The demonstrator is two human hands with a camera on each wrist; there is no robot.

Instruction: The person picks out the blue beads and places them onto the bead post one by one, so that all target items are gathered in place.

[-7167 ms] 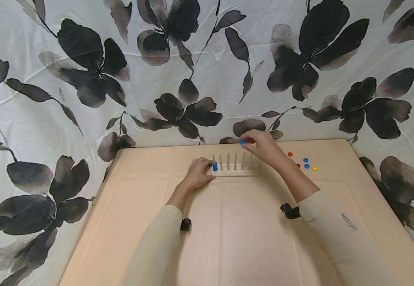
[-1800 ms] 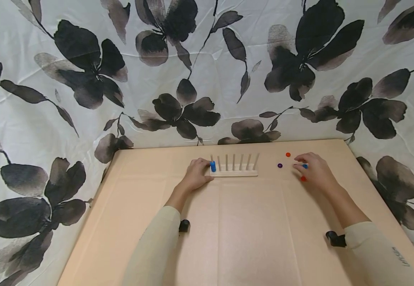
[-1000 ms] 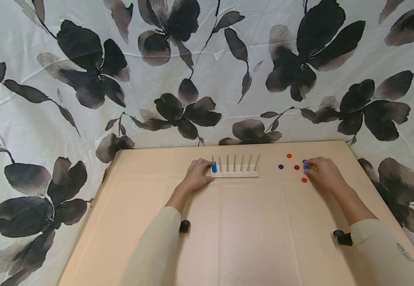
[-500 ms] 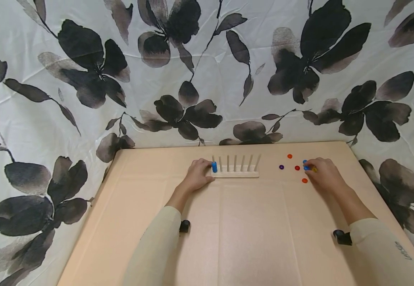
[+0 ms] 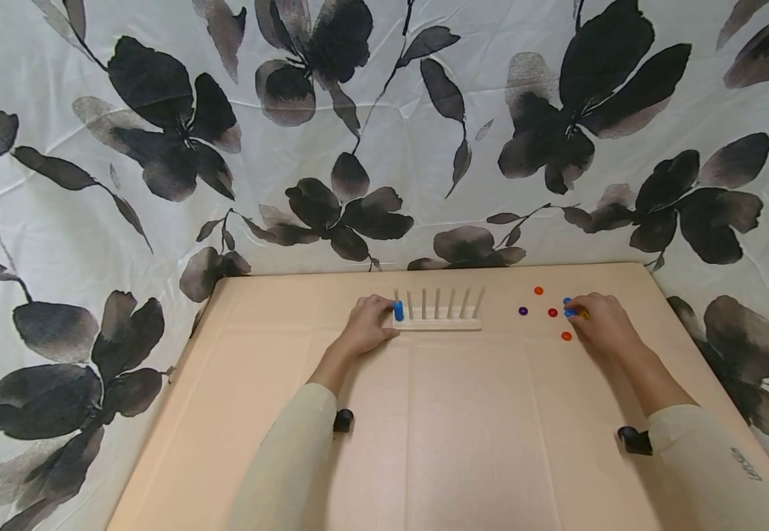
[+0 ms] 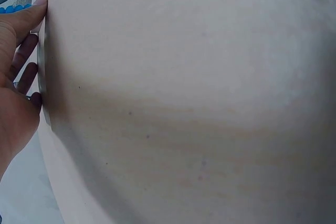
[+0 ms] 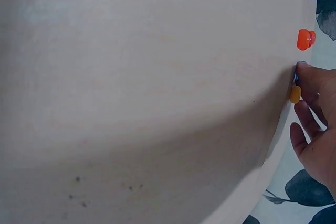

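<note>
My left hand (image 5: 366,324) grips the left end of a pale wooden peg rack (image 5: 440,324) with several upright pegs. Blue beads (image 5: 398,310) are stacked on its leftmost peg, right beside the fingertips; in the left wrist view the thumb (image 6: 39,4) lies along the rack's edge near them. Farther right, my right hand (image 5: 602,324) is down at a group of loose beads, thumb and finger pinching a blue bead (image 5: 568,313). A yellow bead (image 7: 296,94) sits close under those fingers, partly hidden in the head view. Another blue bead (image 5: 566,301) lies just behind.
Around the right hand lie a purple bead (image 5: 523,311), a red bead (image 5: 553,313) and two orange-red beads, one farther back (image 5: 539,290) and one nearer (image 5: 566,336). A floral cloth (image 5: 357,133) hangs behind the table's (image 5: 464,413) far edge.
My right hand, earlier over the rack with a blue bead, has moved right to the loose beads and stays nearly still over the last second. The left hand has kept its place at the rack.
</note>
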